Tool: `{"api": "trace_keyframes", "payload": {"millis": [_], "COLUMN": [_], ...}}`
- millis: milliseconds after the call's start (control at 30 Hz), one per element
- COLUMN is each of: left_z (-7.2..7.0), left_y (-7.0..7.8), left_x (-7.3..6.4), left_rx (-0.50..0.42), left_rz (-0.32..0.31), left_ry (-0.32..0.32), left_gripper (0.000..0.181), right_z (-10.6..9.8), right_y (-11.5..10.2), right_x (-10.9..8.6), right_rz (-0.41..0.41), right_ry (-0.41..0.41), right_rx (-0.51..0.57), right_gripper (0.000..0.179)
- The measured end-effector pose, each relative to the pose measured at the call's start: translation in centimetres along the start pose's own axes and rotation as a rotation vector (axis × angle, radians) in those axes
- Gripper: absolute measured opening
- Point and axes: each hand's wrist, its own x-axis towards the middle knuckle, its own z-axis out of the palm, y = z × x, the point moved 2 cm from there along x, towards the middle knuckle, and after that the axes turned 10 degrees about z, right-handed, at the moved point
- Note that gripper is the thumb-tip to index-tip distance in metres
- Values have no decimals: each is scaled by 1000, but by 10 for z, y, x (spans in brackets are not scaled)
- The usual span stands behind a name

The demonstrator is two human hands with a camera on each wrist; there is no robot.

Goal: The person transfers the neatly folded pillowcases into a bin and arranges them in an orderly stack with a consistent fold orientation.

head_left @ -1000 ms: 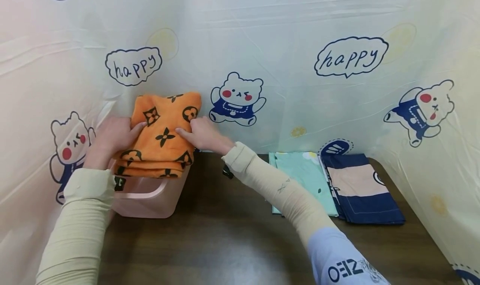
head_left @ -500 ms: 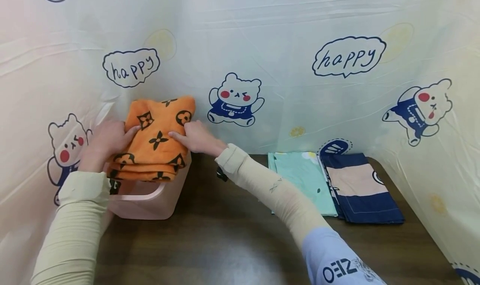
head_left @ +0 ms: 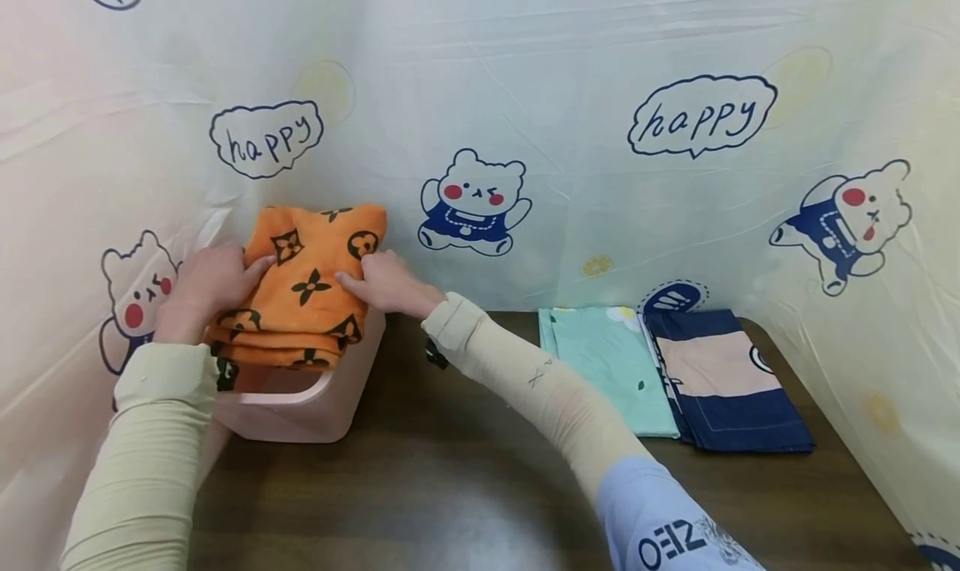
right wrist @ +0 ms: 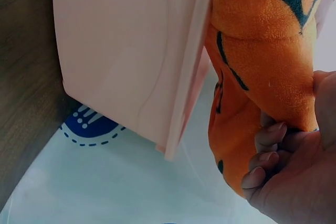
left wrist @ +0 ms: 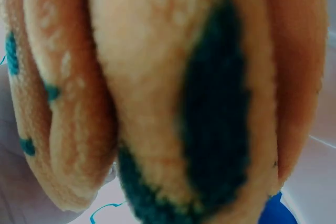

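A folded orange towel [head_left: 318, 258] with a dark flower print is held over a pink plastic bin [head_left: 300, 419] at the left. My left hand [head_left: 201, 289] grips its left side, thumb on top. On the right side my right hand [head_left: 392, 282] grips it too; in the right wrist view its fingers [right wrist: 269, 136] curl under the fuzzy towel [right wrist: 262, 72]. The towel's lower folds overlap the bin's opening in the head view. Close up, the thick towel folds [left wrist: 152, 77] fill most of the left wrist view. The left fingers are mostly hidden behind the towel.
To the right on the dark wooden table [head_left: 450, 463] lie a folded mint-green cloth [head_left: 603, 367] and a folded navy and pink cloth [head_left: 723, 371]. A pale sheet [head_left: 577, 137] printed with bears hangs close behind the bin and along both sides.
Both hands have lowered the towel and shifted it a little left, closer over the bin. Their hold on it looks the same. The bin and folded cloths stay in place.
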Motion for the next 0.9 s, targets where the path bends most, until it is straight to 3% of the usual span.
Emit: {"api": "trace_keyframes", "payload": {"millis": [900], "left_z": [2], "left_y": [-21], "left_x": [-1], "left_rx": [-10], "left_rz": [-37], "left_ry": [-64], "left_gripper": [63], "right_z": [26], "right_y": [-8], "right_x": [14], "right_rz": [-40], "right_ry": [-8], "right_rx": [11], "right_gripper": [58]}}
